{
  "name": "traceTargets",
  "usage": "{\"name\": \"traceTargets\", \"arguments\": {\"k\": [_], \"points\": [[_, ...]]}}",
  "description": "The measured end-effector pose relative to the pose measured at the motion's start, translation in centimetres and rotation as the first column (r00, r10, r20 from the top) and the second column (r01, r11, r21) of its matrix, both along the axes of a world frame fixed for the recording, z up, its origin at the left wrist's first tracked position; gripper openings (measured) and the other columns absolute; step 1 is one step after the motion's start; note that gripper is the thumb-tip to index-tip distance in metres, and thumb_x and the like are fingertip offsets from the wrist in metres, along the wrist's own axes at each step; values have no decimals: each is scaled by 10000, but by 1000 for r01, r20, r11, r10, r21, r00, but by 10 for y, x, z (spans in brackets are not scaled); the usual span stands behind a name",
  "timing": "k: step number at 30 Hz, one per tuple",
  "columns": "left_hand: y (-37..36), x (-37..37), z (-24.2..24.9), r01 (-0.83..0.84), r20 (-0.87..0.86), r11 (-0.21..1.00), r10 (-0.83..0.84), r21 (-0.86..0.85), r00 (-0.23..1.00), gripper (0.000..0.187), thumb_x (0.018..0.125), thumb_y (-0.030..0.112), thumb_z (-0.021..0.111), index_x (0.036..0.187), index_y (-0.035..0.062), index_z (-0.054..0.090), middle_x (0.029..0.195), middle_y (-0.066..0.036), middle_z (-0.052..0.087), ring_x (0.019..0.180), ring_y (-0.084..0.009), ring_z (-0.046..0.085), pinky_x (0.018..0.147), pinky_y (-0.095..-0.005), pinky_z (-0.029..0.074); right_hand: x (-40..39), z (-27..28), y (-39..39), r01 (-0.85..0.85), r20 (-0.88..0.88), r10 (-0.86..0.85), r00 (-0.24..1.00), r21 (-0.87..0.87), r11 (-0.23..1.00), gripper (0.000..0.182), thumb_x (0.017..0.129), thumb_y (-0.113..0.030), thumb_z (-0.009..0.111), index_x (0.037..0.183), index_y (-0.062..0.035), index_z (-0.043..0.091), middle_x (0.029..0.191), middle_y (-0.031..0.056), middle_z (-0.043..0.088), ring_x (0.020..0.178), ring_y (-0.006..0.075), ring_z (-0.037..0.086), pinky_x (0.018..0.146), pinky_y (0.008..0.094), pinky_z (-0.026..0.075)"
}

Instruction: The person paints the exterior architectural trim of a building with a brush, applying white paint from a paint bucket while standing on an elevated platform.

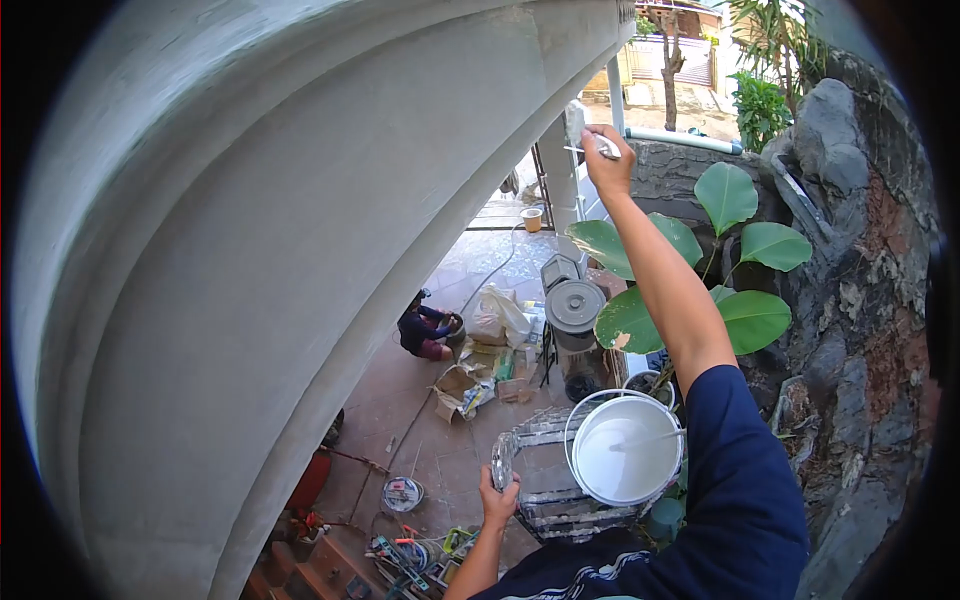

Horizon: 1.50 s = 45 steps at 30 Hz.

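Note:
My right hand (608, 165) is raised at the end of an outstretched arm. Its fingers are wrapped round a white-handled tool (605, 147) with a whitish, longish head, close to the lower edge of the curved grey wall (330, 200). Lower down, my left hand (498, 497) is closed on a narrow, paint-splattered grey piece (503, 457) beside the slatted stand; I cannot tell if it is part of the stand. A white bucket (625, 498) of white, paint-like material stands on the stand (550, 452), with a handle sticking out of the material.
Far below, a person (425, 328) crouches near bags (500, 315) and an opened sack (462, 390). A lidded grey bin (575, 305) stands by a leafy plant (755, 250). Rough rock (850, 350) rises on the right. Tools (405, 560) and a small bucket (403, 493) are on the floor.

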State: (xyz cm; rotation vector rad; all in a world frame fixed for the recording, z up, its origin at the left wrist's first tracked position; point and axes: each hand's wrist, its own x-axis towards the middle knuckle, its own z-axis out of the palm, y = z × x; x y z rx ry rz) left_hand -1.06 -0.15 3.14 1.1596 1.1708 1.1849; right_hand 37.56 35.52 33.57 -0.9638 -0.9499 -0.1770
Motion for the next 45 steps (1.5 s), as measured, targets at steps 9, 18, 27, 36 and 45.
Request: {"name": "traceTargets", "arguments": {"k": [9, 18, 27, 36, 45], "points": [[2, 3, 2, -19, -7, 1000, 19, -18, 1000, 257, 757, 63, 613, 967, 62, 464, 767, -42, 612, 518, -84, 529, 441, -254, 441, 17, 31, 79, 8, 61, -5, 998, -50, 999, 102, 831, -164, 696, 888, -83, 721, 824, 125, 709, 760, 236, 689, 702, 324, 515], [5, 3, -4, -2, 22, 1000, 3, -23, 1000, 279, 757, 62, 617, 980, 62, 449, 777, -51, 612, 507, -85, 529, 424, -252, 442, -133, 29, -118, -602, 621, 412, 667, 125, 788, 123, 789, -27, 717, 910, -6, 704, 1027, 209, 702, 838, 244, 704, 725, 319, 560], [0, -1, 3, 5, -13, 1000, -6, -27, 1000, 281, 752, 65, 618, 974, 66, 447, 776, -48, 613, 506, -83, 529, 424, -252, 442, -10, 59, 36, -58, -77, 64, 995, 71, 996, 155, 858, -155, 719, 958, -37, 711, 885, 85, 719, 746, 128, 655, 683, 281, 520], [-2, -3, -10, -18, -18, 1000, 18, 2, 1000, 280, 734, 60, 609, 977, 53, 470, 781, -41, 617, 591, -91, 550, 538, -258, 465, -98, 61, -8, -115, 367, -36, 930, 381, 917, 122, 813, -128, 728, 861, -20, 697, 866, 149, 705, 844, 330, 697, 742, 384, 551], [7, -11, -45, -11, -86, 998, 17, 69, 996, 249, 744, 70, 610, 983, 21, 558, 809, -65, 638, 660, -135, 604, 586, -284, 506, -315, 60, -265, -766, 694, 421, 584, 299, 570, 183, 743, -90, 673, 885, 14, 627, 995, 252, 624, 879, 344, 649, 670, 384, 565]]}}
